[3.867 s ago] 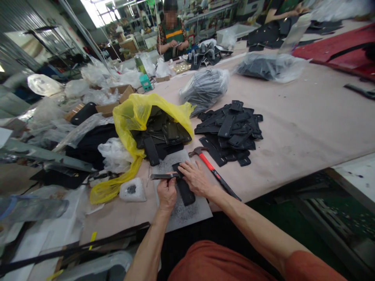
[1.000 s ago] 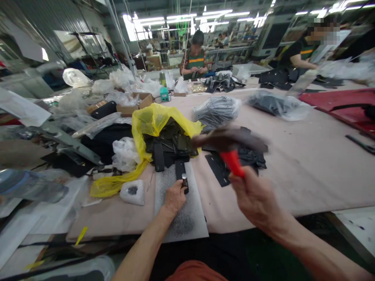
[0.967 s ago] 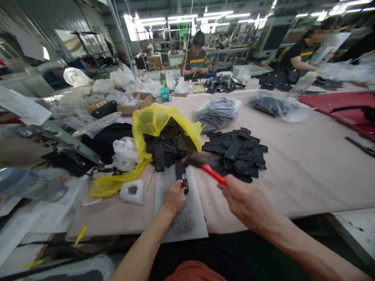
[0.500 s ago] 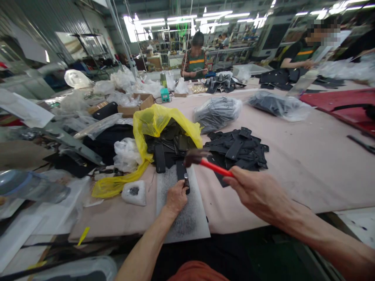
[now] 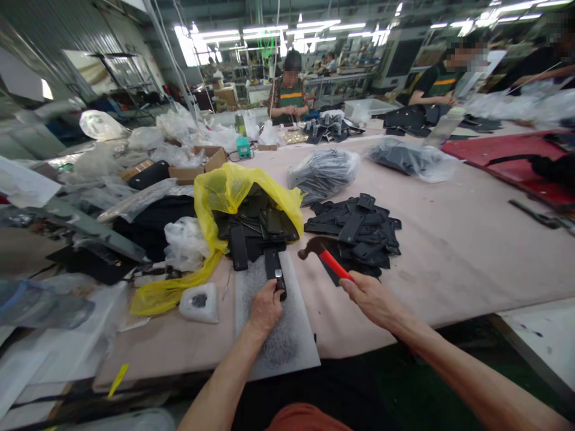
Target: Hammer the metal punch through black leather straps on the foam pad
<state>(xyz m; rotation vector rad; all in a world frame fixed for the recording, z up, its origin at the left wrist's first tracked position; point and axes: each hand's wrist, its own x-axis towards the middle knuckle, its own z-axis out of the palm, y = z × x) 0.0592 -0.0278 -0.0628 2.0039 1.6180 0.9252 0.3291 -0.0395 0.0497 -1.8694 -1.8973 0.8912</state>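
My left hand [image 5: 266, 309] is closed round a small metal punch [image 5: 279, 278] that stands upright on a black strap piece [image 5: 272, 263]. The strap lies on a grey pitted cutting pad [image 5: 287, 335] at the table's near edge. My right hand [image 5: 371, 297] grips the red handle of a hammer [image 5: 324, 254], its dark head held low to the right of the punch. Behind the pad, a yellow bag [image 5: 233, 191] holds more black pieces. A heap of black pieces [image 5: 359, 227] lies to the right.
A white foam block [image 5: 198, 302] sits left of the pad. Clear bags of dark parts [image 5: 324, 171] lie further back on the beige table [image 5: 471, 251]. Plastic bags and boxes crowd the left side. Other people work at the far end.
The hammer, lying on the table at first, was picked up in my right hand and swung above the punch; now its head is lower and further right. My left hand keeps the punch upright.
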